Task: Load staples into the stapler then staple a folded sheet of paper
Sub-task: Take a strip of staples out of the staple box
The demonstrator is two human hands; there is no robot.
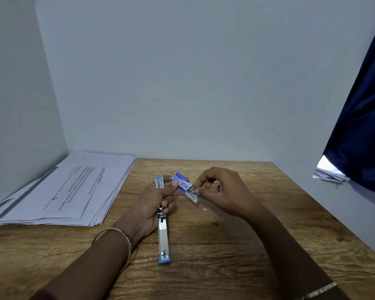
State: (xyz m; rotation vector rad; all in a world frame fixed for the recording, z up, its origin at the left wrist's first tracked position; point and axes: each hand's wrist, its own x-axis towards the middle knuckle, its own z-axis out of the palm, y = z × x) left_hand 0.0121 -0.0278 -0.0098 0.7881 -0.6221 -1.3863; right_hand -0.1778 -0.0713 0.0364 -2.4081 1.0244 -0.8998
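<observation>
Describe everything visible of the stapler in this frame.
The stapler is swung fully open and laid out flat on the wooden table, running away from the camera. It has silver metal arms and light-blue plastic ends. The left hand covers its hinge area. Whether staples are loaded cannot be told.

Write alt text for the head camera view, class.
The left hand holds an opened blue stapler and a staple box while the right hand picks at the box. Paper stack lies left on the wooden table.
</observation>
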